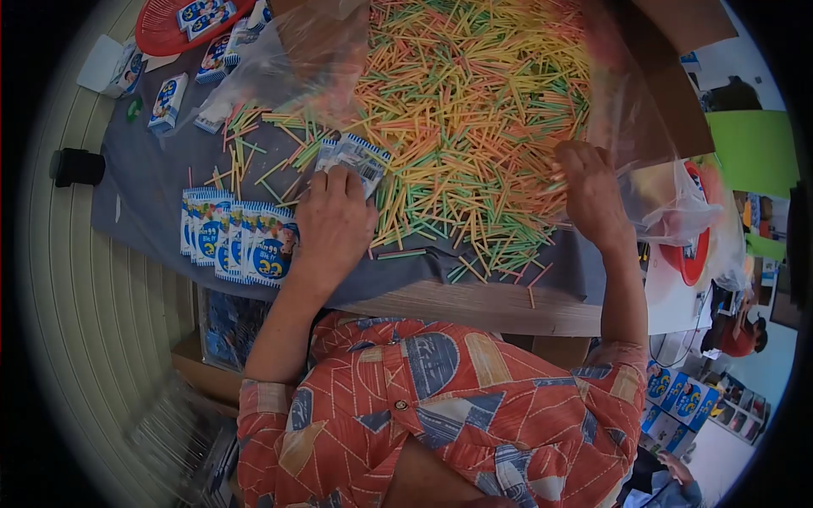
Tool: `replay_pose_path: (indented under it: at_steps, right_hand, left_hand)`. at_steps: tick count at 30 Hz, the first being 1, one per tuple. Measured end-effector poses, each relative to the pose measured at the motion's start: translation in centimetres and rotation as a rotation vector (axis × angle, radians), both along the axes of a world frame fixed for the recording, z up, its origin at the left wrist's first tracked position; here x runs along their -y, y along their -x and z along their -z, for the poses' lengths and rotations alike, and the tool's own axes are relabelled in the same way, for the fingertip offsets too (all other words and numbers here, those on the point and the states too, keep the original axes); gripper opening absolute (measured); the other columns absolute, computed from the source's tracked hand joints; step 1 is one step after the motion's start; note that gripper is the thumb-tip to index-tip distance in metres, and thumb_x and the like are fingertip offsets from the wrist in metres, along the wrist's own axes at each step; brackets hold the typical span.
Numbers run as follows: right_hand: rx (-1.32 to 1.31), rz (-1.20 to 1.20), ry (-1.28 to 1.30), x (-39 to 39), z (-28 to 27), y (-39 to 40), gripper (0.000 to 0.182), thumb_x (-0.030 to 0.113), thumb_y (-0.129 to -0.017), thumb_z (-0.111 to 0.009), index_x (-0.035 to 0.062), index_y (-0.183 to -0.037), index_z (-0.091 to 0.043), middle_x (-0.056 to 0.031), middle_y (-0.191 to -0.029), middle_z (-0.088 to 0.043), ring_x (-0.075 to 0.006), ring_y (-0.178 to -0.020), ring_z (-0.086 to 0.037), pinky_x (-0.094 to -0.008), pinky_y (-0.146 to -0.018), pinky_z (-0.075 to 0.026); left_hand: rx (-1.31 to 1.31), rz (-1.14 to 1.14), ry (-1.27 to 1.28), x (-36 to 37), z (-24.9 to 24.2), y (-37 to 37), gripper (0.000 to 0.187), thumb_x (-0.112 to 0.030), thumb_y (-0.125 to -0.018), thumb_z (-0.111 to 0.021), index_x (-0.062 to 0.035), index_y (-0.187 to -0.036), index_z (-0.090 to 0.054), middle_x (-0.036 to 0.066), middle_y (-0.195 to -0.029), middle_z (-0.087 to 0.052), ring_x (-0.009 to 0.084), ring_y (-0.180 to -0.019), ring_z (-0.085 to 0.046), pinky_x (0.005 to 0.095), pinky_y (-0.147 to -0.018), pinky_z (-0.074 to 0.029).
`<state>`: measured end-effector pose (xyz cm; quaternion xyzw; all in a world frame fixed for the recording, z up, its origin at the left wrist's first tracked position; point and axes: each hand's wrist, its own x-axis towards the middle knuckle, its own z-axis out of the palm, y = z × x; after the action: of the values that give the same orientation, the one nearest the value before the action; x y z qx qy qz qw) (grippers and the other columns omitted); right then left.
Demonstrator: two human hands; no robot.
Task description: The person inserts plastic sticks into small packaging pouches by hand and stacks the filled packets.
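A large heap of thin coloured sticks (474, 110), in yellow, orange, pink and green, spreads over the table. My left hand (337, 222) is closed over the lower end of silvery-blue printed packets (360, 162) at the heap's left edge; its thumb is partly hidden. At the right side of the heap, my right hand (593, 188) has its fingers curled together, with a few stick ends showing at the fingertips. Beside my left wrist, several blue-and-white packets (269, 245) lie overlapped in a row.
Clear plastic sheeting (292, 72) and cardboard (660, 76) border the heap. A red basket (157, 25) with packets stands at the far left, and filled packets (168, 102) lie near it. Another red basket (696, 254) is at the right. A person (741, 334) is in the background.
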<state>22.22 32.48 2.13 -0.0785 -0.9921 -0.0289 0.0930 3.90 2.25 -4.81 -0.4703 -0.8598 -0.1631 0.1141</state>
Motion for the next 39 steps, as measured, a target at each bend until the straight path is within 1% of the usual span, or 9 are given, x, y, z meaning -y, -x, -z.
replay_pose_path:
  at_steps: [4,7,9,12,15,22,27,30,39]
  right_hand:
    - [-0.190,0.008,0.235,-0.7,0.9,1.9,0.013,0.004,-0.081,-0.056,0.0034,-0.094,-0.058,-0.0142,-0.093,-0.061,-0.0279,-0.092,-0.059,-0.0448,-0.091,-0.037]
    - [-0.374,0.198,0.878,1.4,1.4,5.5,0.004,0.006,-0.085,-0.057,0.0030,-0.086,-0.055,-0.0111,-0.073,-0.055,-0.0228,-0.079,-0.056,-0.0377,-0.083,-0.038]
    - [-0.575,0.134,1.613,1.9,1.7,7.7,0.012,0.011,-0.088,-0.061,0.0032,-0.083,-0.054,-0.0036,-0.059,-0.045,-0.0185,-0.064,-0.049,-0.0341,-0.072,-0.039]
    - [-0.501,-0.107,1.827,1.1,4.2,9.6,0.012,0.011,-0.088,-0.063,0.0035,-0.081,-0.055,0.0023,-0.056,-0.041,-0.0144,-0.057,-0.045,-0.0295,-0.061,-0.039]
    - [-0.396,0.064,1.949,2.5,4.1,10.6,0.011,0.012,-0.092,-0.061,0.0015,-0.087,-0.061,0.0022,-0.057,-0.042,-0.0110,-0.054,-0.042,-0.0294,-0.054,-0.038]
    - [-0.332,0.045,1.839,3.6,4.2,11.2,0.029,0.028,-0.100,-0.056,0.0003,-0.100,-0.066,-0.0017,-0.067,-0.054,-0.0130,-0.064,-0.054,-0.0290,-0.066,-0.045]
    - [-0.326,-0.098,1.526,4.6,3.6,11.3,0.057,0.050,-0.105,-0.037,0.0000,-0.099,-0.065,-0.0106,-0.099,-0.070,-0.0193,-0.092,-0.060,-0.0354,-0.090,-0.045]
    - [-0.265,-0.222,1.483,5.4,3.8,11.2,0.056,0.051,-0.105,-0.033,0.0015,-0.105,-0.061,-0.0182,-0.121,-0.064,-0.0250,-0.114,-0.058,-0.0386,-0.099,-0.043]
    - [-0.293,-0.449,1.253,10.3,3.5,12.8,0.058,0.055,-0.104,-0.029,0.0055,-0.111,-0.058,-0.0187,-0.123,-0.062,-0.0335,-0.127,-0.050,-0.0496,-0.110,-0.035]
  left_hand:
    - [-0.116,-0.028,0.098,-0.4,1.4,-0.7,0.029,-0.012,-0.071,-0.066,0.0019,-0.096,-0.066,0.012,-0.091,-0.058,0.0282,-0.086,-0.060,0.0354,-0.067,-0.054]
    - [-0.138,0.019,-0.034,0.0,1.0,0.6,0.025,-0.011,-0.071,-0.063,0.0014,-0.094,-0.065,0.011,-0.086,-0.058,0.0261,-0.080,-0.060,0.0339,-0.066,-0.054]
    - [-0.124,0.069,-0.180,0.2,0.8,1.1,0.023,-0.010,-0.072,-0.063,0.0013,-0.092,-0.065,0.010,-0.084,-0.058,0.0253,-0.078,-0.060,0.0332,-0.065,-0.054]
    - [-0.191,0.131,-0.134,0.8,1.1,0.9,0.020,-0.007,-0.070,-0.064,0.0008,-0.089,-0.065,0.010,-0.084,-0.059,0.0244,-0.079,-0.061,0.0330,-0.064,-0.054]
    - [-0.203,0.124,-0.117,0.8,1.4,0.7,0.018,-0.005,-0.069,-0.064,-0.0002,-0.086,-0.065,0.009,-0.085,-0.059,0.0239,-0.079,-0.061,0.0322,-0.064,-0.054]
    - [-0.179,0.168,-0.245,1.1,1.8,1.4,0.019,-0.005,-0.068,-0.066,-0.0009,-0.087,-0.066,0.009,-0.086,-0.060,0.0250,-0.084,-0.060,0.0334,-0.064,-0.054]
    - [-0.020,0.045,-0.215,0.4,0.8,0.5,0.015,-0.004,-0.071,-0.066,-0.0005,-0.085,-0.066,0.009,-0.087,-0.060,0.0273,-0.085,-0.060,0.0348,-0.064,-0.054]
    - [0.013,-0.031,-0.110,0.7,0.8,1.6,0.008,-0.004,-0.075,-0.067,-0.0007,-0.081,-0.066,0.010,-0.086,-0.060,0.0280,-0.085,-0.060,0.0381,-0.068,-0.053]
    - [0.408,0.009,-0.618,1.6,0.3,2.6,0.017,0.008,-0.067,-0.077,-0.0010,-0.077,-0.065,0.008,-0.073,-0.058,0.0236,-0.076,-0.059,0.0354,-0.064,-0.047]
